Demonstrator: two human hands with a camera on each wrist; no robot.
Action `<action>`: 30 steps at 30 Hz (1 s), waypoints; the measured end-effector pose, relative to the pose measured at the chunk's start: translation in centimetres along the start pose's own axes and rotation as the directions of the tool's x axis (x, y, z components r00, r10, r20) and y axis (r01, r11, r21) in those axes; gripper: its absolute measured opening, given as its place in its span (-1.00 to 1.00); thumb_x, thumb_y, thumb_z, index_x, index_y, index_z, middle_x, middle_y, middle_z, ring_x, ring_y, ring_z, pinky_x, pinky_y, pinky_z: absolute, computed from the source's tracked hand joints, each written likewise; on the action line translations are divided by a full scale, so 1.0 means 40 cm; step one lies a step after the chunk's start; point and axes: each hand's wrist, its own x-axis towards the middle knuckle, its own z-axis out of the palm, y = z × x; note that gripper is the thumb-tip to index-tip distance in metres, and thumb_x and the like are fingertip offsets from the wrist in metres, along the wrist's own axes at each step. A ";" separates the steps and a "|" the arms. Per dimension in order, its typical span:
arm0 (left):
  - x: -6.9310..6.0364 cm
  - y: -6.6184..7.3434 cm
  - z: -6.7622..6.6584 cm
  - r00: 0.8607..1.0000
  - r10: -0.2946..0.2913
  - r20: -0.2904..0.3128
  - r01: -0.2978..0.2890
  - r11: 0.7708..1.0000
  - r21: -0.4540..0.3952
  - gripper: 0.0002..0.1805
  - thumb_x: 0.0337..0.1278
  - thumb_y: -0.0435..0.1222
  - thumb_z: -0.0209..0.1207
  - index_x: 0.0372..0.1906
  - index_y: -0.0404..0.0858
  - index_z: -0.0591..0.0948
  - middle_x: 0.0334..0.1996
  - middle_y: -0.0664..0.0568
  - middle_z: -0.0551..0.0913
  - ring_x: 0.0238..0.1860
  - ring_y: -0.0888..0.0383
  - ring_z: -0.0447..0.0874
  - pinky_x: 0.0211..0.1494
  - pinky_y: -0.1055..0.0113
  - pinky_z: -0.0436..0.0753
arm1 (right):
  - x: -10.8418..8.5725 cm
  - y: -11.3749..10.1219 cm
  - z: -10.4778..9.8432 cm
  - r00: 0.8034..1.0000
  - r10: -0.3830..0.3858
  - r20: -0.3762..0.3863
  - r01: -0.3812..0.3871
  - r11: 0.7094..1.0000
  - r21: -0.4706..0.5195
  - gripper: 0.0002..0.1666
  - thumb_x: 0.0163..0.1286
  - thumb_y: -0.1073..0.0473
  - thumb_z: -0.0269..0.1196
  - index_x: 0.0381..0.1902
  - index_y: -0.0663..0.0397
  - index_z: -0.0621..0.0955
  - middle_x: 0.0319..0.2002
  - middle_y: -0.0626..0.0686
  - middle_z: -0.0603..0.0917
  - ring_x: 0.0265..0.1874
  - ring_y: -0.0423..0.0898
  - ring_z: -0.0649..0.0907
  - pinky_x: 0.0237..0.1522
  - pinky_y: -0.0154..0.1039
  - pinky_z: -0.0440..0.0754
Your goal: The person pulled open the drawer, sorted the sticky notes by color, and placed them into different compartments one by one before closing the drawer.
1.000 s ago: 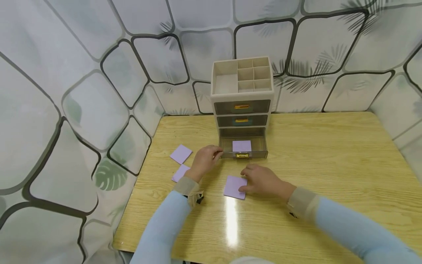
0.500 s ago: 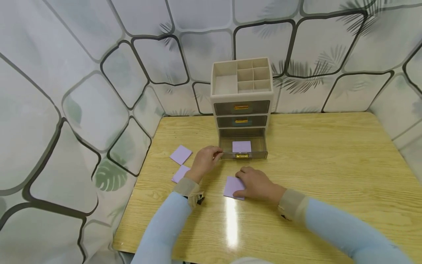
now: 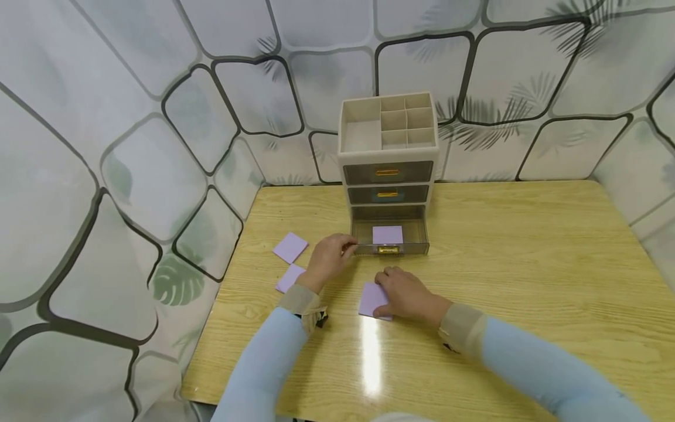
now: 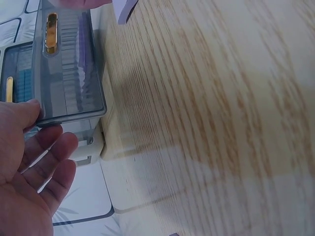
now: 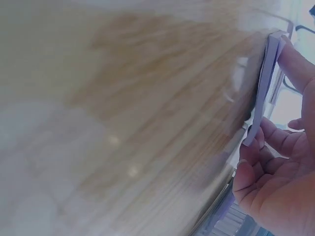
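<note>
At the left front corner of the pulled-out bottom drawer (image 3: 414,233), my left hand (image 3: 328,259) pinches the clear grey wall. The left wrist view shows the thumb on the drawer's front and the fingers behind its edge. Inside the drawer lies a purple sticky note pad (image 3: 387,235). My right hand (image 3: 410,294) grips another purple sticky note pad (image 3: 370,299) by opposite edges, thumb on the near side and fingers on the far side. In the right wrist view this pad (image 5: 266,78) is seen edge-on, close to the tabletop.
Two more purple pads, one farther back (image 3: 290,247) and one nearer (image 3: 289,278), lie left of my left forearm. The white drawer cabinet (image 3: 387,155) stands against the patterned wall, its two upper drawers closed and compartments on top. Everything rests on a wooden table (image 3: 527,252).
My right hand has moved left over the pad, and its thumb and fingers now span the pad's edges. The left hand and the drawer have stayed put.
</note>
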 end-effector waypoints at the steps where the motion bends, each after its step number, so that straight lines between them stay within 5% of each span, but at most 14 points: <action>1: 0.000 0.000 0.000 1.000 0.001 0.000 -0.001 1.000 -0.002 -0.81 0.54 -0.22 0.27 0.00 -0.19 0.81 -0.13 -0.01 0.83 -0.17 0.12 0.77 -0.10 0.24 0.76 | 0.002 -0.001 -0.001 1.000 0.002 0.001 -0.002 1.000 0.009 -0.15 0.10 -0.30 0.63 0.12 0.16 0.64 -0.02 0.12 0.68 -0.11 -0.01 0.61 -0.12 -0.03 0.68; 14: -0.001 -0.002 0.003 1.000 -0.002 0.008 0.002 1.000 -0.009 -0.81 0.53 -0.24 0.27 0.01 -0.20 0.80 -0.13 -0.02 0.83 -0.17 0.11 0.78 -0.09 0.23 0.76 | 0.003 -0.008 -0.008 1.000 0.012 0.006 -0.012 0.999 0.038 -0.18 0.08 -0.25 0.66 0.08 0.16 0.63 -0.05 0.09 0.64 -0.13 -0.03 0.58 -0.13 -0.08 0.63; 23: -0.001 -0.003 0.002 1.000 0.002 0.004 -0.002 1.000 -0.009 -0.81 0.52 -0.23 0.28 0.02 -0.20 0.80 -0.11 -0.02 0.84 -0.15 0.09 0.79 -0.07 0.22 0.77 | 0.001 -0.011 -0.011 0.999 0.035 -0.004 -0.034 0.988 0.149 -0.65 0.37 0.10 0.52 -0.03 0.01 0.60 -0.15 0.03 0.75 -0.22 -0.09 0.67 -0.16 -0.06 0.67; 30: 0.000 -0.002 0.000 1.000 0.010 -0.002 -0.010 1.000 -0.004 -0.81 0.52 -0.23 0.27 0.00 -0.21 0.80 -0.11 -0.04 0.83 -0.15 0.08 0.79 -0.06 0.21 0.78 | -0.011 -0.007 -0.019 0.999 0.012 -0.048 -0.001 0.974 0.227 -0.81 0.48 0.27 0.37 0.00 0.01 0.64 -0.10 0.09 0.82 -0.17 -0.05 0.76 -0.14 -0.05 0.72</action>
